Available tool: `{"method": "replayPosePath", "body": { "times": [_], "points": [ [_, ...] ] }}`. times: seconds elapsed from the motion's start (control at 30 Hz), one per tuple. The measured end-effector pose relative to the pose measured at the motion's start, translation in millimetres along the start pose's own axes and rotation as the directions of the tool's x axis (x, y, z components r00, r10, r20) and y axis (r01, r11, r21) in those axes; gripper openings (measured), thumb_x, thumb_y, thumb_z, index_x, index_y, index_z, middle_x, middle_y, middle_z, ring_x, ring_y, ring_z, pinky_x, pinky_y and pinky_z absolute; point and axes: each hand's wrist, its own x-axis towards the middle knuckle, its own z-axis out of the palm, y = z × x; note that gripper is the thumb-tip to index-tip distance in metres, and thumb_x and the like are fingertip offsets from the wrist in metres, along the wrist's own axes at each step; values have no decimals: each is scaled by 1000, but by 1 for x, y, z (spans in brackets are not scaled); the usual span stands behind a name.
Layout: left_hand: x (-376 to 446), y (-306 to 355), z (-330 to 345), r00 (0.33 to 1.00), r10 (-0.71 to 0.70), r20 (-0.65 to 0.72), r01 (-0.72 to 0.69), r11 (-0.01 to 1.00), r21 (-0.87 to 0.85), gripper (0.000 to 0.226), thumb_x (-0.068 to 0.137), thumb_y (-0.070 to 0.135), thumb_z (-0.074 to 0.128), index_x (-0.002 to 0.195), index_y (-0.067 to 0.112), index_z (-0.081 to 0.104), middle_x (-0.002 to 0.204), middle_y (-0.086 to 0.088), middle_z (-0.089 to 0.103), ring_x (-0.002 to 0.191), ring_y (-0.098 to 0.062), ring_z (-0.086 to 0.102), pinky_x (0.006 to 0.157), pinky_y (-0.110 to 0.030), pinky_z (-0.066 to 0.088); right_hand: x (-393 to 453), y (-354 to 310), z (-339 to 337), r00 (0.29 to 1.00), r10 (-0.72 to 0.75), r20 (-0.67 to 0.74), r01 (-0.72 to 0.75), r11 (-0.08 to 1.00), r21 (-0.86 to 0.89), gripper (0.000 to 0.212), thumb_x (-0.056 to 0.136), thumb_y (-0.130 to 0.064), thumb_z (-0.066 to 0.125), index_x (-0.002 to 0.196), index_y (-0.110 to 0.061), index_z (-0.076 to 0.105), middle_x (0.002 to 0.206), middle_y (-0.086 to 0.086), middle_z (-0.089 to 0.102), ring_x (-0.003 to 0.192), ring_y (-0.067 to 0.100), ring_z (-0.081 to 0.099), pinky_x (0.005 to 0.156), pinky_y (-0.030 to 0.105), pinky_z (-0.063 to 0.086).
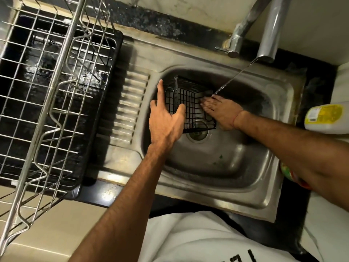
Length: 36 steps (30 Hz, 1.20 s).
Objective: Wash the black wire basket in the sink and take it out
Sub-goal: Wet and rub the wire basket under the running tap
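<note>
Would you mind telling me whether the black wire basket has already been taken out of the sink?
No, the black wire basket sits in the sink basin over the drain, under running water.

- The dark stone bench (98,193) carries a steel sink (222,178) set into it.
- A black drip tray (105,118) sits on the left, holding a wire dish rack (47,103).
- A yellow-labelled bottle (324,118) lies at the right edge.
- The black wire basket (190,104) stands in the sink bowl, over the drain (197,134).
</note>
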Motion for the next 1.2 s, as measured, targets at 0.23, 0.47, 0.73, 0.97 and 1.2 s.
{"method": "replayPosePath", "body": {
  "times": [0.23,0.47,0.73,0.97,1.2],
  "points": [
    [7,9,11,990,53,128,-58,998,34,91,94,57,59,161,68,-3,154,-27,43,127,-43,61,114,-64,46,-17,-26,10,992,-29,121,17,995,101,106,89,-61,59,169,-21,2,176,12,-3,163,23,-3,129,59,-5],
    [31,-7,20,947,72,313,-73,997,-10,80,95,61,50,164,62,10,141,-21,64,128,-40,63,118,-58,46,-73,-35,41,996,49,77,-69,960,270,82,101,-53,49,168,-24,14,175,3,16,162,16,9,129,58,-9],
    [50,-18,55,876,113,469,-108,993,-37,60,114,54,43,169,37,29,153,-4,59,133,-21,58,115,-41,45,-96,-68,53,935,344,86,-294,617,730,72,92,-26,66,159,-21,42,164,8,43,154,25,35,130,41,19],
    [69,-69,111,862,-24,506,56,997,-48,75,100,73,40,162,29,41,148,-8,63,133,-30,63,113,-54,53,-84,-98,18,829,467,309,-202,-266,943,68,103,-13,59,163,-30,34,165,-8,41,152,17,38,124,38,34],
    [75,-49,105,822,-134,554,61,987,149,57,94,16,65,149,11,48,139,-15,65,127,-36,64,109,-53,55,-18,-87,-44,760,478,440,-52,-630,774,52,104,-16,52,156,-20,47,158,2,48,144,20,46,123,44,37]
  ]
}}
